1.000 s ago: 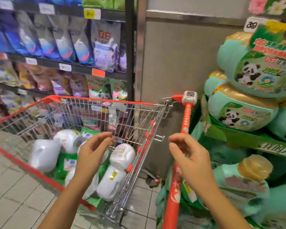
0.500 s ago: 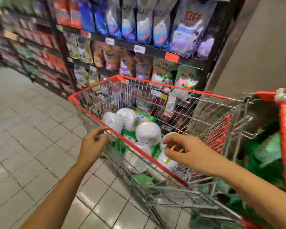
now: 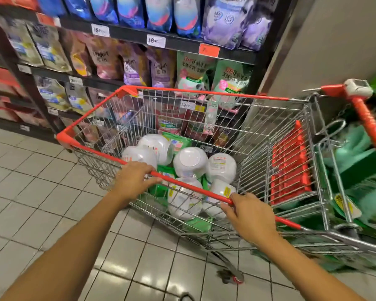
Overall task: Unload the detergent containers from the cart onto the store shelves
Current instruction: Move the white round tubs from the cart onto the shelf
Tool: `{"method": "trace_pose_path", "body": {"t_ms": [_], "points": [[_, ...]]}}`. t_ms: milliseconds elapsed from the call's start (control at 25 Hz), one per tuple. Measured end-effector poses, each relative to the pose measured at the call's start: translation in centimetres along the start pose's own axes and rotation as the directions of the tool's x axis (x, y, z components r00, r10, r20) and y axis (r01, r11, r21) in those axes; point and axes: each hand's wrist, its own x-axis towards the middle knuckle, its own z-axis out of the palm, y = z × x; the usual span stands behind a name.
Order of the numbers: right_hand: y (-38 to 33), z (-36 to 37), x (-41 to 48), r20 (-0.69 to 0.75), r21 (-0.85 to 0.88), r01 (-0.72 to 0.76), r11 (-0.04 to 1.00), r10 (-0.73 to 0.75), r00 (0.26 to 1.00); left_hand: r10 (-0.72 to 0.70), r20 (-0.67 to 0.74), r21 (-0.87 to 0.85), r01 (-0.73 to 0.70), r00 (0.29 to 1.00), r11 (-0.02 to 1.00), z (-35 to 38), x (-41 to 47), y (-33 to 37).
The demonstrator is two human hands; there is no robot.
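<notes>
Head view: left grip (image 3: pixel 135 181) and right grip (image 3: pixel 252 213), both clasped on the cart (image 3: pixel 204 92) rim; white detergent containers (image 3: pixel 189 164) lie just beyond, below them. We should park the cart steady before reaching in.

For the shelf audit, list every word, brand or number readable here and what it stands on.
"Comfort", "金纺": purple pouch on the middle shelf; the same on its neighbours.
"18": white price tag on the shelf edge above; a second tag beside it.
"7": orange tag, rest blurred.
Green pouches: Chinese print, too blurred.
Labels on white containers in the cart: too small.
</notes>
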Motion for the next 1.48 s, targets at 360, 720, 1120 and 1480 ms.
{"method": "trace_pose_path", "body": {"t_ms": [360,720,1120,1480], "points": [[0.5,1.0,-0.4,-0.043,-0.150,0.151,0.977,-0.159,0.986,-0.050,-0.136,-0.199,0.022,0.989,0.980,0.8,-2.4,0.2],[-2.2,1.7,-3.1,-0.211,-0.213,0.290,0.933,-0.334,0.919,-0.068,-0.227,-0.218,0.017,0.972,0.976,0.6,-7.4,-0.7],[-6.4,2.5,-4.0,-0.359,-0.215,0.431,0.877,-0.481,0.800,-0.042,-0.310,-0.199,-0.021,0.950,0.980,-0.9,-11.6,-3.9],[-14.1,2.8,-2.7,-0.252,-0.253,0.380,0.890,-0.439,0.862,-0.067,-0.262,-0.306,-0.016,0.963,0.952,-3.9,-13.6,-12.1]]}}
